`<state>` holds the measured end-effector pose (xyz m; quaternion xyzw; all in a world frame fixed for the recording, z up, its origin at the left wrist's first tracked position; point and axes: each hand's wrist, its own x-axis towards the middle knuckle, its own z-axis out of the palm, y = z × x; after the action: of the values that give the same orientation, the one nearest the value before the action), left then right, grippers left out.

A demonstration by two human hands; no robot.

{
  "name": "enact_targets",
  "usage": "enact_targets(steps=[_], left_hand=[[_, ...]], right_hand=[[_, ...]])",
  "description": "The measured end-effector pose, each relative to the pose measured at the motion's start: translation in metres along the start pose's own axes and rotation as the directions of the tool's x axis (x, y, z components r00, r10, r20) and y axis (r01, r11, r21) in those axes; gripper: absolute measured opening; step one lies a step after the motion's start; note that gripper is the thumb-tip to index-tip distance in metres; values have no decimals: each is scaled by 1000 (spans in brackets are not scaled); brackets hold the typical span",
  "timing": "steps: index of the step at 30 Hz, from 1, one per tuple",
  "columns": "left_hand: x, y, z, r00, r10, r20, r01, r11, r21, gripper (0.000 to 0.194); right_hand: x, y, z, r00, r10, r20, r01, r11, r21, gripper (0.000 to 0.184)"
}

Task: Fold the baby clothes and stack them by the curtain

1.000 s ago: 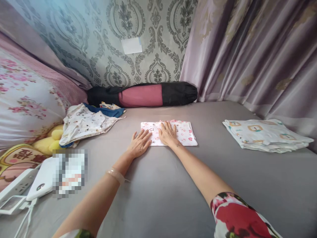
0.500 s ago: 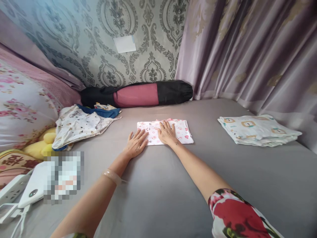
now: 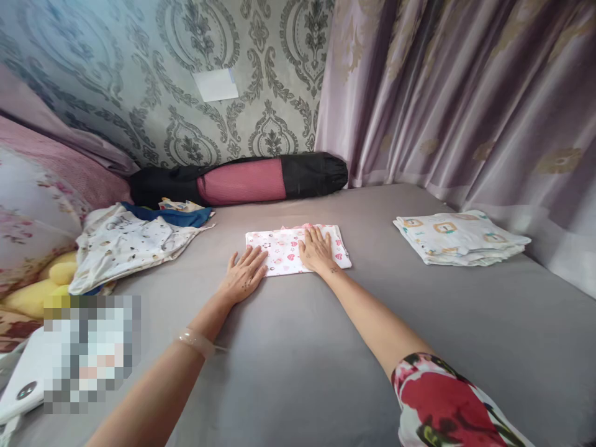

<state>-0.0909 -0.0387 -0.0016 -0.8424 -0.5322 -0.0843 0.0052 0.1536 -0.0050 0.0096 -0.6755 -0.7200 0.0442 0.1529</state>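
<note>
Shows an unreadable, pixelated patch [image 3: 95, 351] at lower left; mid-frame, rests spread left hand [image 3: 244, 274] on left end of cloth [image 3: 282, 253], spread right hand [image 3: 317, 250] on right half.

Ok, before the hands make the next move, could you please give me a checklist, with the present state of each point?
1. Right hand flat on the folded heart-print cloth: ok.
2. Left hand at the cloth's left edge: ok.
3. Far edge neat: not ok, a pink bit sticks out.
4. Layers smooth under the right hand: cannot tell, hidden.
5. Folded white cloth stack apart from the heart-print cloth: ok.
6. White printed cloth at left folded neatly: not ok, rumpled.
</note>
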Motion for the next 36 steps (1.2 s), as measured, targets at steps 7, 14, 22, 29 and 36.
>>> enact_targets(steps=[7,14,22,29,36], left_hand=[[0,0,-1,1000,-1,11,1,1000,29,54],[1,-1,2,1000,1,4,-1,999,45,54],[0,0,0,1000,-2,5,2,999,37,54],[0,-1,-1,1000,-3,15,3,999,32,54],[0,-1,1,1000,-2,5,2,1000,31,54]], right_hand=[[0,0,-2,1000,8,24,-8,1000,19,60],[1,14,-6,1000,25,4,-25,1000,-15,60],[-1,29,-8,998,64,5,-63,996,-63,61],[0,30,-8,998,56,7,-56,997,-50,61],[0,44,-17,997,53,53,-50,996,-67,63]])
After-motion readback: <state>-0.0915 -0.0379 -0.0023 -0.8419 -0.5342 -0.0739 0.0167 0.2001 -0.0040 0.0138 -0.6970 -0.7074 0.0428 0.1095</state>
